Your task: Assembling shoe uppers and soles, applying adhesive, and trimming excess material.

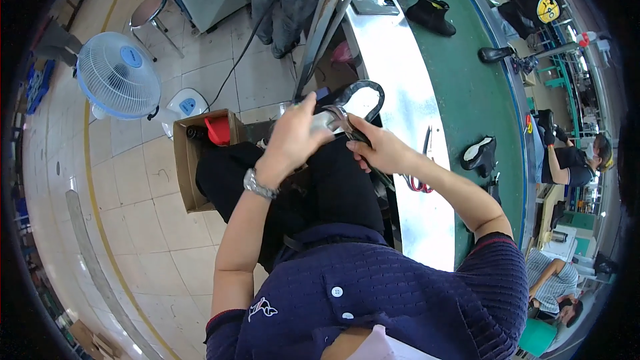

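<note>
A black shoe with a pale underside and a dark folded rim lies over my lap, underside up. My left hand, with a metal watch on its wrist, lies across the shoe's near part, thumb and fingers on either side of it; the fingers are slightly blurred. My right hand is wrapped round the dark handles of a pair of pincers. Their curved metal jaws are at the shoe beside my left fingers. What the jaws bite on is hidden.
A metal-topped bench on my right bears red-handled scissors and a phone. Beyond it, a green conveyor belt carries several black shoes. On the left are a cardboard box and a fan. Several other people are around.
</note>
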Demonstrator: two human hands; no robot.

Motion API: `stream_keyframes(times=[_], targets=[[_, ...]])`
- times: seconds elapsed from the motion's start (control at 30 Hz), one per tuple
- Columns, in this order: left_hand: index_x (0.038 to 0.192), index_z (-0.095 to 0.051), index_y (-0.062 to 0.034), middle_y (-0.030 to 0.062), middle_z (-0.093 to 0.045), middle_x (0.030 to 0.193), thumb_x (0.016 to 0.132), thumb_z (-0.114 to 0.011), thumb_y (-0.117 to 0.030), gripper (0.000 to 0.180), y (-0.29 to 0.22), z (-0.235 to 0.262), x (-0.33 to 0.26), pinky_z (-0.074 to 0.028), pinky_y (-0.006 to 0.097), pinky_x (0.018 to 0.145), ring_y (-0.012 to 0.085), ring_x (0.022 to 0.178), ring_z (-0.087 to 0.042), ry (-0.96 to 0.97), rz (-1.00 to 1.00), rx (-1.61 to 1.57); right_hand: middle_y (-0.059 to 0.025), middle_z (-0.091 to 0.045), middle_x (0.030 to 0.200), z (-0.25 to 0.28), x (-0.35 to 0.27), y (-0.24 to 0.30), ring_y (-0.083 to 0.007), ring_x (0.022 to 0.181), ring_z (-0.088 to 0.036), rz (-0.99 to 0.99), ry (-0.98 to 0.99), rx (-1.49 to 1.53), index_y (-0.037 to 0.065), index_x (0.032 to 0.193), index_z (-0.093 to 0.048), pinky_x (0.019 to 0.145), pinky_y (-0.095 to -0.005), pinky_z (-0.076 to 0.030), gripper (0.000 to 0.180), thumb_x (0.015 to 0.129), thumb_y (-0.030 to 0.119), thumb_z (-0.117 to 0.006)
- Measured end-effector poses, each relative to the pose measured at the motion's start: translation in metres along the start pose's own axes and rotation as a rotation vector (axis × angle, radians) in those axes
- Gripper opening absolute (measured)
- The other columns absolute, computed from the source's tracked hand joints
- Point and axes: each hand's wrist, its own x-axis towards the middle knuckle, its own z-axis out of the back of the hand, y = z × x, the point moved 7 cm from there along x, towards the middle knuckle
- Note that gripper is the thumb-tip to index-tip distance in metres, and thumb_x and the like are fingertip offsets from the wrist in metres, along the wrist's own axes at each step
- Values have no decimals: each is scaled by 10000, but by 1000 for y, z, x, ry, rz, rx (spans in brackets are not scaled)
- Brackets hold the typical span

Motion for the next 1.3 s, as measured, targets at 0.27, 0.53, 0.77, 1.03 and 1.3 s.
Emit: stream_keyframes(times=[0.27,0.53,0.77,1.03,1.3], targets=[[1290,-458,149,305,-486,1298,837,-508,-93,516,-26,-29,-28,-322,462,1088,404,1228,-459,-62,-202,767,-151,-618,663,30,-15,36,-275,596,-644,166,-108,-527,101,1459,-298,603,-357,-520,598,927,135,-570],[1285,-458,160,342,-429,1343,833,-513,-70,510,-25,-35,-29,-310,485,1105,446,1269,-427,-108,-193,694,-204,-617,648,17,14,29,-373,560,-621,267,-468,-817,211,1521,-127,519,-467,-484,736,917,130,-540],[1235,-466,168,291,-473,1283,820,-541,-33,467,-28,-35,-29,-328,463,1104,416,1262,-456,-187,-226,584,-175,-618,619,5,8,33,-329,550,-636,432,-591,-786,238,1529,-129,475,-403,-493,770,897,74,-538],[1240,-457,155,256,-492,1238,784,-621,-45,524,-30,-21,-36,-359,453,1073,381,1226,-469,-216,-167,301,-169,-600,578,-8,-7,41,-321,505,-623,546,-704,-718,239,1533,-100,455,-398,-493,787,894,62,-524],[1270,-469,100,245,-500,1237,660,-747,-75,693,-12,5,-30,-339,448,1058,381,1166,-465,-142,-100,451,-180,-611,623,-5,0,55,-349,543,-617,530,-681,-689,214,1530,-115,526,-441,-484,807,875,52,-557]])
